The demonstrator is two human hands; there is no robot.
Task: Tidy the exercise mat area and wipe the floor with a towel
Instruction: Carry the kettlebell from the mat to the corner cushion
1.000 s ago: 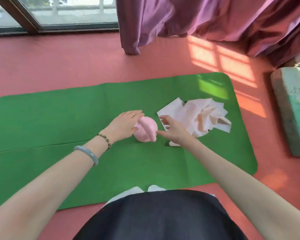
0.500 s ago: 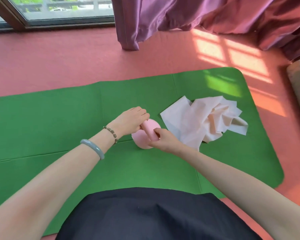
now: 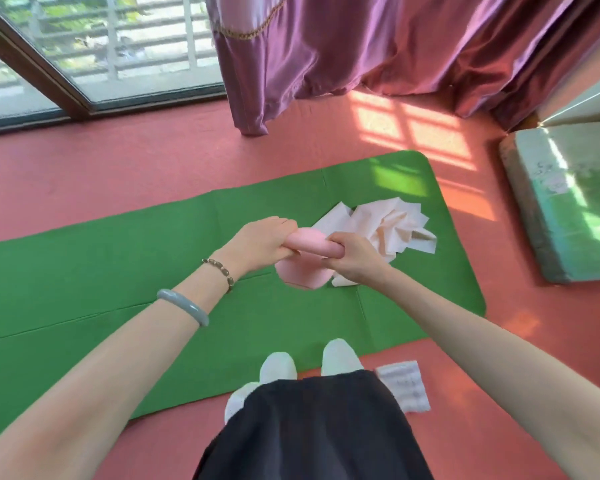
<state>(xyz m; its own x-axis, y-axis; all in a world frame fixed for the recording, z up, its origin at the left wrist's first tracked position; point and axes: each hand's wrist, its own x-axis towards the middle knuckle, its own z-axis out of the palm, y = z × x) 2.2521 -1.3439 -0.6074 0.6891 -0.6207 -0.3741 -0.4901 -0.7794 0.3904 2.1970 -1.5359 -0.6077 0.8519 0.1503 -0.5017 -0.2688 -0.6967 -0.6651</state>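
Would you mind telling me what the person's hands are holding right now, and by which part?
Both hands grip the pink kettlebell by its handle: left hand at one end, right hand at the other.

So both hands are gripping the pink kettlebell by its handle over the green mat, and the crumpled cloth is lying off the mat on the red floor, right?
Not quite. The head view shows the crumpled cloth lying on the green mat, near its right end, not on the red floor. The rest holds: the left hand and right hand both grip the pink kettlebell by its handle over the mat.
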